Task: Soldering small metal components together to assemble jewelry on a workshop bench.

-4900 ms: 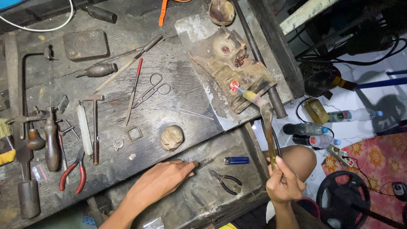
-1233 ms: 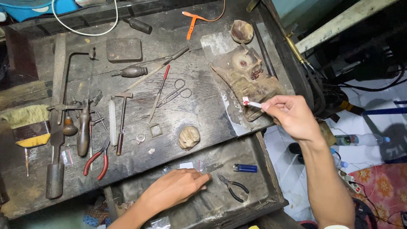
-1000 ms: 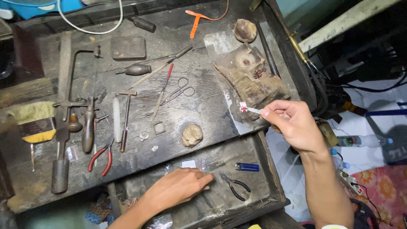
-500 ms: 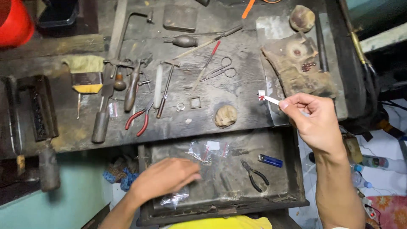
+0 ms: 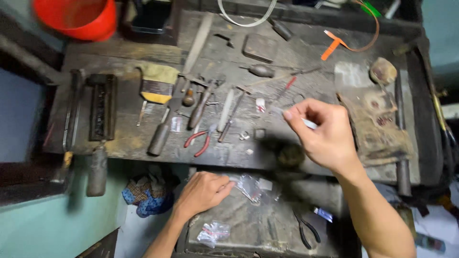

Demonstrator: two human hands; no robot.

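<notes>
While right hand (image 5: pixel 327 138) pinches a thin white stick (image 5: pixel 310 124) at its fingertips above the bench, left hand (image 5: pixel 203 191) rests loosely curled beside crinkled clear plastic bags (image 5: pixel 249 185); stick likely light, rigid, best held mid-shaft

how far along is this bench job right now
Done: the drawer below the bench is open, with small clear bags lying in it. In hand: the right hand holds a thin white stick over the bench, while the left hand rests on the drawer beside those bags. Left: the red-handled pliers and other tools lie untouched.
</notes>
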